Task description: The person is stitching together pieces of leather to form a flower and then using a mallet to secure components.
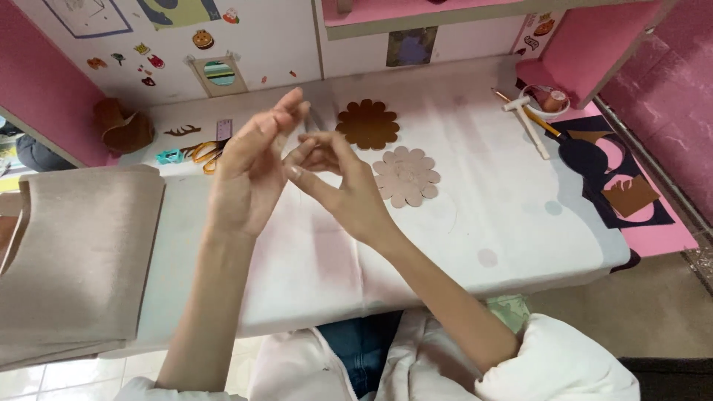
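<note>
Both hands are raised above the white-covered counter (475,223): left hand (249,171) open, fingers spread upward; right hand (345,186) with fingertips (306,141) pinched beside the left palm, though whether anything is gripped cannot be told. Just right of the right grip lies a pale scalloped flower cutout (406,176), and a brown one (368,123) just beyond it. Orange-handled scissors (206,154) lie left of the left hand.

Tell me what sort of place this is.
Probably a home craft or sewing corner: flower-shaped cut-outs, one brown and one beige, lie on a cloth-covered table beside scissors, with stickers on the wall.
</note>
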